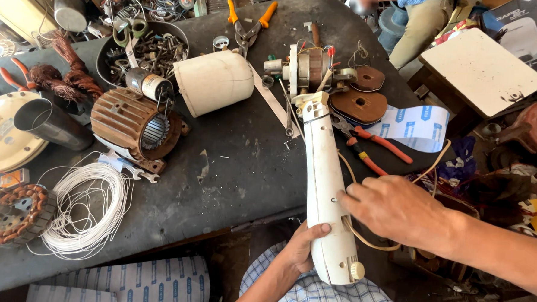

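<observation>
L hand (303, 246) grips the near end of the white plastic housing (326, 190) from below, thumb wrapped over its left edge, so closed on it. R hand (393, 208) rests on the housing's right side mid-length, fingertips (346, 196) touching the plastic; fingers loosely spread, not clamped on anything. Housing is long and narrow, runs from the near edge of the dark workbench (231, 167) toward the far side, its near end w/ a cream knob (356, 270) hanging off the bench over the person's lap. Far end meets the motor assy (305, 68) w/ copper windings. Tan cord (361, 233) loops under the R hand.

Just right of the housing: red-handled pliers (374, 146), two brown discs (360, 103). Left of it: cream cylindrical cover (214, 82), rusty finned stator shell (134, 124), white wire coil (88, 206) near left. Orange-handled snips (248, 23) at far edge, bowl of scrap hardware (149, 52) far left.
</observation>
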